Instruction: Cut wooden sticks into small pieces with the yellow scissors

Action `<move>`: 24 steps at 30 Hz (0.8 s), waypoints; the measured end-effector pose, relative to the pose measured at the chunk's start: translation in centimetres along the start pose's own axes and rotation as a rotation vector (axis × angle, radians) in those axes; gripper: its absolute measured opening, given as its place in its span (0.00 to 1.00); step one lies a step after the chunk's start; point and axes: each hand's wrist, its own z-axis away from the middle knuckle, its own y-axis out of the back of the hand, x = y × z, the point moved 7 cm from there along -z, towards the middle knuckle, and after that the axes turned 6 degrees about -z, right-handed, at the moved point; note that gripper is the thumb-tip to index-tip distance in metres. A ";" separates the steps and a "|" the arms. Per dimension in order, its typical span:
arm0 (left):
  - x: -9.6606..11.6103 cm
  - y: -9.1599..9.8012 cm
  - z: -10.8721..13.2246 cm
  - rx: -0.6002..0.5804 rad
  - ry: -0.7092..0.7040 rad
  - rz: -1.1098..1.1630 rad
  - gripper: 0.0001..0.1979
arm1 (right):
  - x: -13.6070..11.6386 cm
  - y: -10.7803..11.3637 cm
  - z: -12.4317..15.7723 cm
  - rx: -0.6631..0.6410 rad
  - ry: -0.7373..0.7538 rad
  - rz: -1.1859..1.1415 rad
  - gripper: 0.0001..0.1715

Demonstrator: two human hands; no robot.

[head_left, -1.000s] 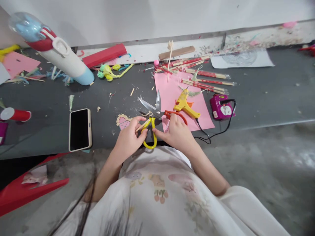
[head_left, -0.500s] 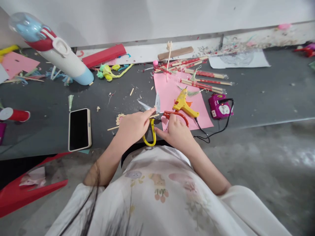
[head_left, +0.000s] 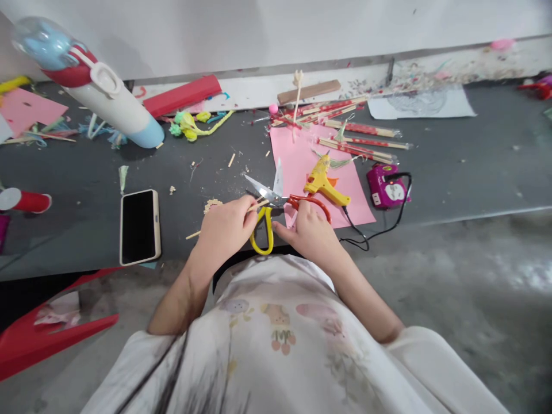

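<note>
My right hand (head_left: pixel 308 230) is closed round the red handle of a pair of scissors (head_left: pixel 276 192). Their blades are spread and point away from me, and a yellow loop hangs toward my lap. In my left hand (head_left: pixel 229 224) is a thin wooden stick (head_left: pixel 257 205), pinched with its tip beside the scissors' pivot. The stick's other end (head_left: pixel 193 235) sticks out to the left, below my hand. Small light wooden pieces (head_left: pixel 212 205) lie just beyond my left hand. Under the scissors' right side is a sheet of pink paper (head_left: pixel 293 155).
A yellow glue gun (head_left: pixel 321 183) lies on the pink paper, its cord near a purple box (head_left: pixel 388 187). Packs of wooden sticks (head_left: pixel 357 129) are behind. Leftward are a phone (head_left: pixel 139 227), a bottle (head_left: pixel 103 86) and red thread (head_left: pixel 30 200). A red chair (head_left: pixel 56 345) stands below.
My left index finger has drawn back from the blades and curled onto the stick. The stick's tip has shifted slightly left, and the scissor blades show more fully.
</note>
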 end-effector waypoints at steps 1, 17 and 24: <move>-0.1 -0.3 0.5 -0.022 0.012 0.017 0.13 | 0.2 0.1 0.0 0.003 -0.009 -0.028 0.28; 4.1 -2.7 4.2 -0.234 -0.051 0.763 0.23 | 4.7 0.4 2.5 0.031 -0.122 -0.597 0.25; 5.9 -2.1 6.4 -0.292 -0.152 0.953 0.21 | 3.4 -1.4 4.4 -0.051 -0.088 -0.835 0.26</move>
